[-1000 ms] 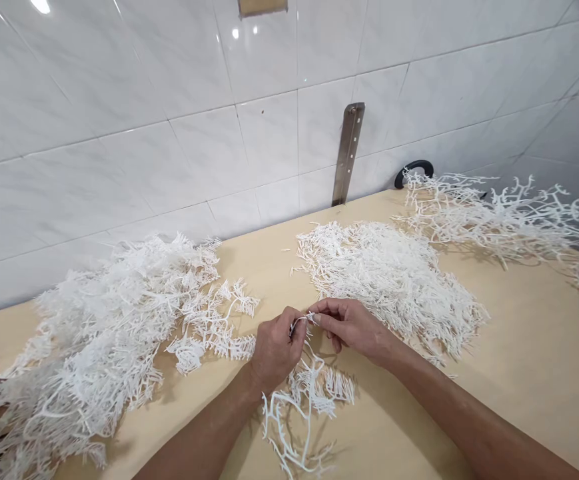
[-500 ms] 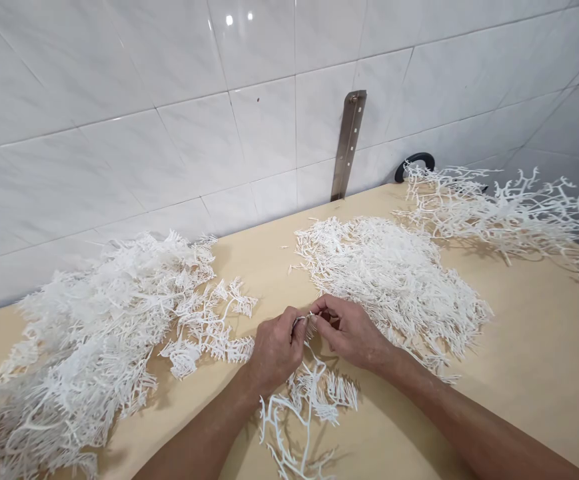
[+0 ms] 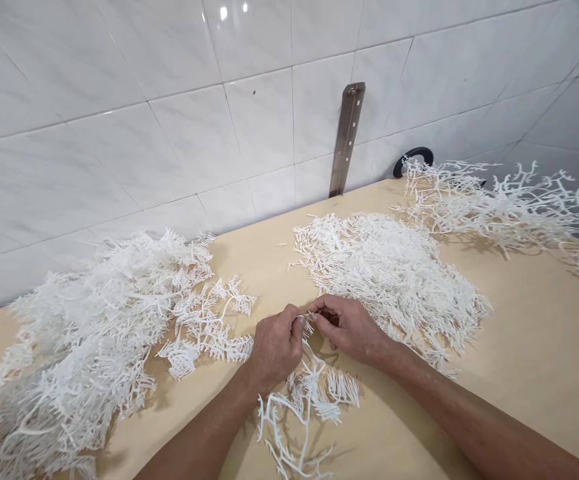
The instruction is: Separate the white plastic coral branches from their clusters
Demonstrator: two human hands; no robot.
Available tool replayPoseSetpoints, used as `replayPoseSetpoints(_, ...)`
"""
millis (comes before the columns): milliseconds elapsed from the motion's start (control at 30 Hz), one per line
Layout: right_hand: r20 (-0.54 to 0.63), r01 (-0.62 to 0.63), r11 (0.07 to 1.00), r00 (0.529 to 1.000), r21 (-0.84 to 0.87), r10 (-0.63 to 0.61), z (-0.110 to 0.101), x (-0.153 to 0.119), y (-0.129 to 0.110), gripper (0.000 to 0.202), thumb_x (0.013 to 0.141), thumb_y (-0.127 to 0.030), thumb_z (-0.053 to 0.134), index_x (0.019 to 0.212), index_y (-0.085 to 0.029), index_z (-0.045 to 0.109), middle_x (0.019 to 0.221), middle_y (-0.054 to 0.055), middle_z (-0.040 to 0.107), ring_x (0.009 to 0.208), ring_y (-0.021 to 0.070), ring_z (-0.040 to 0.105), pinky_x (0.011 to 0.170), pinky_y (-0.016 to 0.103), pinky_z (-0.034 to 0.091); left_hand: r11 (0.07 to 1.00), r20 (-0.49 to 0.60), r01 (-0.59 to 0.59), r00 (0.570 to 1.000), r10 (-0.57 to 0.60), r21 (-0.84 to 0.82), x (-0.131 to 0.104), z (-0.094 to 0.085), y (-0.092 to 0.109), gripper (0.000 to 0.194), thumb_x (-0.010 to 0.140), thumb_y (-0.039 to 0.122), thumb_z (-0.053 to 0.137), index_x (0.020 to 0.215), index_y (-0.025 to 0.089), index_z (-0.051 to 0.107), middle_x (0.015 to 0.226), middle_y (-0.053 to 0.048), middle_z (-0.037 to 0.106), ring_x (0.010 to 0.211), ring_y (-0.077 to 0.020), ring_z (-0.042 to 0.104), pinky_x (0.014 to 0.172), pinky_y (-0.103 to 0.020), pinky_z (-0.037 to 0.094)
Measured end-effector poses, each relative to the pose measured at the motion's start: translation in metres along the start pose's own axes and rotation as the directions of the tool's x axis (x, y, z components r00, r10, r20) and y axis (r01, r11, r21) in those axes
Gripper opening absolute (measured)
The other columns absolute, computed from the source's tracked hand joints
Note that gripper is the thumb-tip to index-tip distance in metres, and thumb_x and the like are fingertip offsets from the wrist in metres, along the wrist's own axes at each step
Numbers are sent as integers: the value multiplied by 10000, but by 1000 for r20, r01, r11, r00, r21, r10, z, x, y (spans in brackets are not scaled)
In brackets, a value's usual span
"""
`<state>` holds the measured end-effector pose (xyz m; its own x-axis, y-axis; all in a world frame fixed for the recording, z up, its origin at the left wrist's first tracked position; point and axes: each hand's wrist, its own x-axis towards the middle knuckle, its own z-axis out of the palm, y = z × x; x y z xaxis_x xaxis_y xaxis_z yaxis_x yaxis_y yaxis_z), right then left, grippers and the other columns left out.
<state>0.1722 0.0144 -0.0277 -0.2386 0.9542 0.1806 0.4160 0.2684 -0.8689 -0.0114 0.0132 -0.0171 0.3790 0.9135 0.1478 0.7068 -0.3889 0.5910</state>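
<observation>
My left hand (image 3: 275, 345) is closed, with its thumb and forefinger pinching the top of a white branched plastic sprig (image 3: 312, 393). The rest of the sprig hangs below the hand toward the tabletop, some of its stems bare and some bearing fine tips. Close against it, my right hand (image 3: 353, 330) pinches the same sprig's upper end between thumb and fingertips. Just beyond my right hand lies a heap of small loose white bits (image 3: 389, 273). To the left of my left hand sits a smaller cluster of white sprigs (image 3: 214, 323).
A large pile of white fringed sprigs (image 3: 94, 327) covers the left of the wooden tabletop (image 3: 534, 347). Bare white branches (image 3: 509, 207) lie at the back right, by a black curved object (image 3: 414, 160). A slotted metal strip (image 3: 348, 140) stands against the tiled wall (image 3: 169, 80).
Both hands stay close together on the sprig, with only slight finger movement. The view has shifted a little.
</observation>
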Motion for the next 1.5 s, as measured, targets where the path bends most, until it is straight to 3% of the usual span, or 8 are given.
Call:
replayPoseSetpoints(200, 9, 22, 999, 1000, 49, -22, 0, -1, 2, 142, 868, -189, 574, 948, -195, 691, 628, -31, 617, 524, 104, 524, 491, 221, 408, 1000, 18, 16, 1000, -15, -24, 0, 0, 0, 170, 953, 241, 406, 784, 225, 411, 581, 45, 447, 510, -129, 416, 534, -257, 267)
replayPoseSetpoints(367, -39, 20, 1000, 999, -7, -20, 1, 0, 0, 73, 841, -172, 578, 867, -195, 643, 606, -40, 592, 523, 103, 515, 498, 223, 402, 999, 18, 12, 1000, -11, -40, -1, -1, 1, 170, 951, 245, 403, 784, 227, 418, 577, 48, 444, 516, -130, 419, 545, -256, 276)
replayPoseSetpoints(600, 64, -12, 993, 998, 120, 4, 0, -2, -2, 41, 855, -222, 604, 830, -190, 608, 686, -13, 628, 577, 113, 547, 529, 232, 451, 997, 3, 32, 999, -32, -66, 0, -2, -1, 226, 950, 285, 421, 733, 226, 393, 570, 46, 430, 517, -128, 400, 544, -258, 268)
replayPoseSetpoints(1233, -63, 57, 996, 997, 71, -53, 5, -2, 0, 61, 898, -243, 594, 928, -199, 623, 733, -1, 645, 593, 128, 576, 530, 248, 470, 997, -5, 1, 1000, -1, -75, -1, 0, -2, 201, 937, 255, 442, 739, 222, 427, 562, 44, 456, 499, -123, 409, 524, -250, 280)
replayPoseSetpoints(1500, -65, 94, 995, 994, 20, -92, 6, -2, -2, 17, 869, -209, 584, 854, -206, 578, 710, -15, 606, 582, 114, 543, 541, 237, 453, 998, 8, 6, 1000, -6, -66, -1, -1, -2, 206, 931, 265, 440, 730, 220, 447, 563, 42, 482, 500, -123, 419, 528, -252, 282)
